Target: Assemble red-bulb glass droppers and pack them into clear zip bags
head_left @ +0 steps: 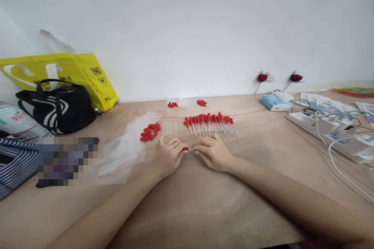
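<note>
My left hand [170, 156] is closed in a pinch on a red rubber bulb [186, 149]. My right hand [214, 152] grips a thin glass tube [191, 149], whose visible end meets the bulb between my fingertips; how deep it sits is hidden. Just beyond my left hand lie loose red bulbs [145, 138] and a row of bare glass tubes [170, 128]. Past my right hand, several droppers [201, 120] with red bulbs on their tubes lie side by side, bulbs pointing toward the wall.
Clear zip bags [121, 153] lie left of my hands. Near the wall is a bag [187, 102] with bulbs and tubes. A black bag [58, 109] and yellow bag [99, 81] stand left; a tissue pack [276, 102] and power strips [330, 132] with cables lie right.
</note>
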Tool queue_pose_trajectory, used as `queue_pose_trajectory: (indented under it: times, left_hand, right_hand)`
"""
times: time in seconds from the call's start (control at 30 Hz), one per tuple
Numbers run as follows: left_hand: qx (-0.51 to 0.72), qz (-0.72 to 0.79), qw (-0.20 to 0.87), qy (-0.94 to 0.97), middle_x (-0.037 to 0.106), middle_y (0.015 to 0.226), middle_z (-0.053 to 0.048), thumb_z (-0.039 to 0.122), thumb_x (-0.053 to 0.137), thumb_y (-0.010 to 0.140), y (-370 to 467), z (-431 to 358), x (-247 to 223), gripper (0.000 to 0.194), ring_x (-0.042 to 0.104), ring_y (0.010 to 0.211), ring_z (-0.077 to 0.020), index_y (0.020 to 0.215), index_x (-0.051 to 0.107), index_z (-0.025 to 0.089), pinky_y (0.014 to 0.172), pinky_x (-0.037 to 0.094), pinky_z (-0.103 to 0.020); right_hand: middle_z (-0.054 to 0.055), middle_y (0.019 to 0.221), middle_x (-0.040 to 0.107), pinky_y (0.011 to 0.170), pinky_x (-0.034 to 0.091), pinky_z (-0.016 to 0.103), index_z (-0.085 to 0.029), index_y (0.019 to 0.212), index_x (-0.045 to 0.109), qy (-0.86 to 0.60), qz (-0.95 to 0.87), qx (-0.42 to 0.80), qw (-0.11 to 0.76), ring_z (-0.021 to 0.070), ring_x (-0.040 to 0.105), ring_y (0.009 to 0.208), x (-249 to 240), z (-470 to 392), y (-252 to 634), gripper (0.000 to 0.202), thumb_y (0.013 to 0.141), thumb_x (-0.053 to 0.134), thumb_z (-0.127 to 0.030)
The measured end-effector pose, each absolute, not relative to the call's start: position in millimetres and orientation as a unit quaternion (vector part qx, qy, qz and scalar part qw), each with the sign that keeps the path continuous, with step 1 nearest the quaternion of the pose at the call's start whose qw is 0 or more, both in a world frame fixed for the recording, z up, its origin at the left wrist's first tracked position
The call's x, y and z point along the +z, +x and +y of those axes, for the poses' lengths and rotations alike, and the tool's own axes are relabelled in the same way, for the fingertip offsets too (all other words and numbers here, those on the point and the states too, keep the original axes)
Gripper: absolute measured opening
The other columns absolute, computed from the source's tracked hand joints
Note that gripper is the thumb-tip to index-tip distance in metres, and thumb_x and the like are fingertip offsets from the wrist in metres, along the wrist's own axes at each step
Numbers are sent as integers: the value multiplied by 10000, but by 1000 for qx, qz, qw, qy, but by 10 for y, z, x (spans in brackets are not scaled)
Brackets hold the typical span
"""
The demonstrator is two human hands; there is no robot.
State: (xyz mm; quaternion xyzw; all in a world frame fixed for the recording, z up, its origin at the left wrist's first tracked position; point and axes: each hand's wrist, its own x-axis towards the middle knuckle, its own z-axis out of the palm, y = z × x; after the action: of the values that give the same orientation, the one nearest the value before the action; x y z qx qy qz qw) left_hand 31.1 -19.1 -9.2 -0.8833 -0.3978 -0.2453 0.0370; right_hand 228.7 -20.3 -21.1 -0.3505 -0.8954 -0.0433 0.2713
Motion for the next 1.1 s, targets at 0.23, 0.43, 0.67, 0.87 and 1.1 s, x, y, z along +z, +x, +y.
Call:
queue_pose_trajectory:
  times: [0.23, 0.43, 0.67, 0.87, 1.1]
  left_hand:
    - [-276, -452, 99, -843, 630, 988, -38, 308, 428, 839, 220, -133, -89, 176, 527, 948, -207, 963, 529, 234, 954, 153, -445]
    - [-270, -602, 137, -739, 569, 1046, -106, 377, 518, 742, -6, 5, -90, 319, 468, 997, -280, 1009, 490, 205, 858, 239, -453]
    - [-201, -664, 138, -707, 546, 948, -99, 557, 555, 652, -215, 96, -38, 417, 441, 964, -301, 881, 548, 209, 812, 257, -459]
    - [-212, -662, 149, -703, 569, 947, -75, 434, 498, 749, -270, 128, -59, 254, 473, 929, -268, 861, 563, 215, 818, 253, -448]
    - [-204, -663, 155, -704, 567, 1022, -95, 421, 423, 797, -311, 197, -2, 297, 488, 962, -273, 954, 566, 212, 819, 315, -425]
  right_hand:
    - [30, 744, 628, 666, 257, 289, -190, 821, 627, -405, -880, -21, 249, 150, 525, 737, -162, -145, 2230, 176, 814, 454, -223]
    - [39, 786, 660, 631, 333, 263, -189, 923, 608, -597, -741, 65, 300, 164, 584, 711, -93, 267, 2143, 231, 823, 414, -266]
    - [55, 790, 660, 711, 304, 320, -184, 904, 561, -687, -669, 66, 276, 201, 591, 798, -75, 534, 1910, 188, 788, 423, -239]
    - [42, 823, 652, 748, 260, 342, -194, 833, 561, -683, -682, 61, 254, 191, 577, 799, -121, 568, 1881, 149, 770, 432, -235]
    - [33, 845, 649, 721, 247, 317, -193, 804, 578, -625, -728, 23, 280, 174, 562, 810, -99, 508, 1829, 156, 778, 428, -231]
